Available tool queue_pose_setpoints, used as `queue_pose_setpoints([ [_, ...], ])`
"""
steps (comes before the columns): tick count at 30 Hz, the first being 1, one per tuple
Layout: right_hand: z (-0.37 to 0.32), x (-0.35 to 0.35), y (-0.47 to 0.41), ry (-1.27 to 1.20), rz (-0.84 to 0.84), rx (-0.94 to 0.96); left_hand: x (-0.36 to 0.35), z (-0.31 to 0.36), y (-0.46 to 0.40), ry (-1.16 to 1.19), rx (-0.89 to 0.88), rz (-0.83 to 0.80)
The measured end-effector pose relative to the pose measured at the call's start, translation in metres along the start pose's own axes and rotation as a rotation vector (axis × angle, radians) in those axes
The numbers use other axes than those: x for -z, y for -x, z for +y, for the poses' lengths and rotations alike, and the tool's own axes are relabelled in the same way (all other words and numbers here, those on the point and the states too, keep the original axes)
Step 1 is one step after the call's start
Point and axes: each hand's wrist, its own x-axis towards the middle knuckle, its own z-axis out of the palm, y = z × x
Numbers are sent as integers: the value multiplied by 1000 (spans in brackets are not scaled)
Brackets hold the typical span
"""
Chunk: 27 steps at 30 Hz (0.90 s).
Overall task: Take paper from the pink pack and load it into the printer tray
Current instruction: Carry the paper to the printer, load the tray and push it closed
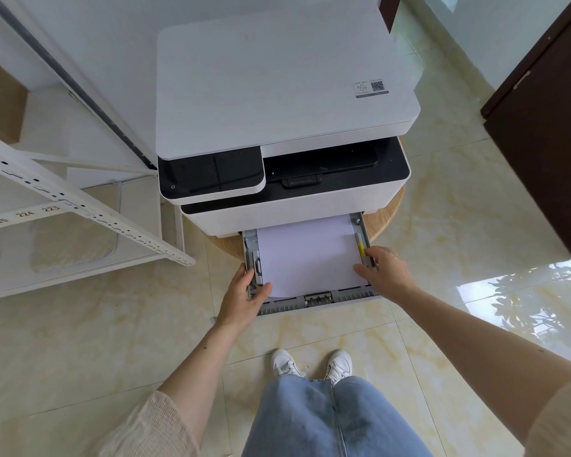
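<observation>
**Head view: both hands at the open printer tray, paper lying inside**

A person stands on a pale tiled floor, looking down at a white printer that sits on a round wooden stand. The printer's grey tray is pulled out toward the person. A stack of white paper lies flat in the tray, between its side guides, its far end reaching under the printer body.

The left hand grips the tray's left side near the front corner, fingers curled over the outer wall and thumb resting on the inner edge beside the paper. The right hand is on the tray's right side, fingers half-closed around the right guide, just below a small yellow tab, with the thumb touching the paper's right edge.

White metal shelving stands to the left. Blue jeans and white shoes show below.
</observation>
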Motion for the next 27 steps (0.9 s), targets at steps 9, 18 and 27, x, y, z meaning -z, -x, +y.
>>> queue_pose_setpoints([
  [9,13,9,29,169,-160,86,18,-13,10,-359,-22,-209],
  [18,21,10,27,291,-112,109,14,-30,2,-193,-44,-118],
  [27,12,14,16,276,-86,117,23,-28,-15,-183,-56,-77],
])
